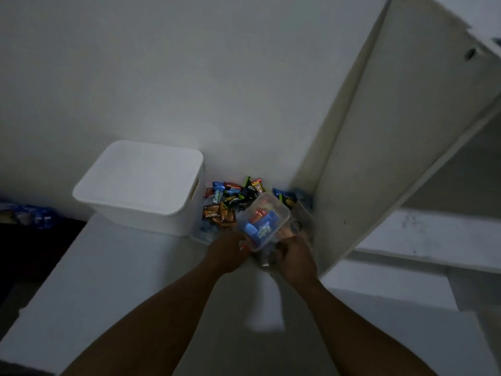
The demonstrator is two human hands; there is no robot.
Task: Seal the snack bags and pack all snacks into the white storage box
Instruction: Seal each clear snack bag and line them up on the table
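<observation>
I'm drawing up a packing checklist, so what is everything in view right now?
white storage box: one, white, lid on, on the table left of the snacks
snack packets: a pile, count unclear, orange, blue and black, between box and panel
clear container: one, transparent, blue and orange packets inside, held in front of the pile
blue packaging: blurred, far left
table: one, white
cabinet panel: one, white, right
left hand: holds the container
right hand: holds the container
</observation>
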